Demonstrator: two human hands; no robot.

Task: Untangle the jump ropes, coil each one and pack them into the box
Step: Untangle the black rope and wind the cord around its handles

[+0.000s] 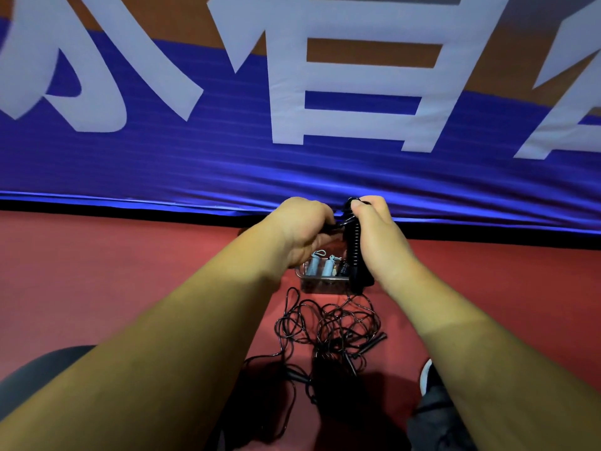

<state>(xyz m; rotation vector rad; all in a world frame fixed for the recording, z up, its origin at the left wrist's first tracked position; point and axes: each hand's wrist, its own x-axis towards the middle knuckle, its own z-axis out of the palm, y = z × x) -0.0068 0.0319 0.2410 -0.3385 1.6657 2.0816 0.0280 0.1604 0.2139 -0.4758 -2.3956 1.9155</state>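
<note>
Curling the fingers of the left hand (pixel 302 232) in tight, pinching a short black rope end right beside the bundle, fingertips mostly hiding behind the knuckles. Gripping the coiled black jump rope (pixel 356 252) upright in the right hand (pixel 382 239), pressing the thumb down on its top and wrapping the other fingers round its far side, out of view. Holding both hands nearly touching, in the air over the clear box (pixel 320 285). Resting that box on the red floor (pixel 130 288), with two pale blue coiled ropes (pixel 313 265) sitting side by side in it and a dark coil (pixel 343 270) just to their right. Leaving a loose tangle of black ropes (pixel 331 330) spreading on the floor just in front of the box, black handles poking out at its right edge. Facing a blue and brown banner (pixel 195 164) hanging behind, showing huge white characters, cropped and not quite readable.
</note>
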